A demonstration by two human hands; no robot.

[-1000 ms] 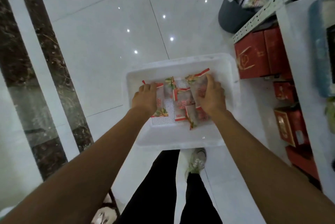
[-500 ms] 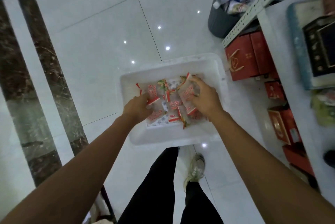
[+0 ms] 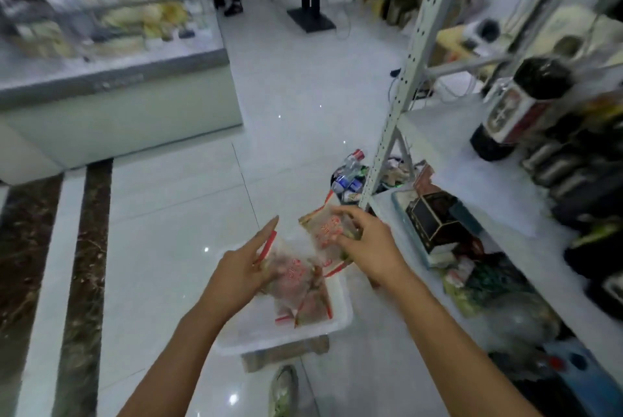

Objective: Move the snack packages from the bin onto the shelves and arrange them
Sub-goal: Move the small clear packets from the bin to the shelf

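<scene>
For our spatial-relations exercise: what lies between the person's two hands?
In the head view, two snack packets: the lower packet held by the left hand, the upper packet pinched by the right hand, above the white bin.

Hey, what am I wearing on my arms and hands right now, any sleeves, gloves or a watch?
The left hand and right hand wear no gloves. No sleeve shows anywhere up to the frame's bottom edge, and neither wrist carries a watch or band. The picture is too blurred to tell about rings.
</scene>
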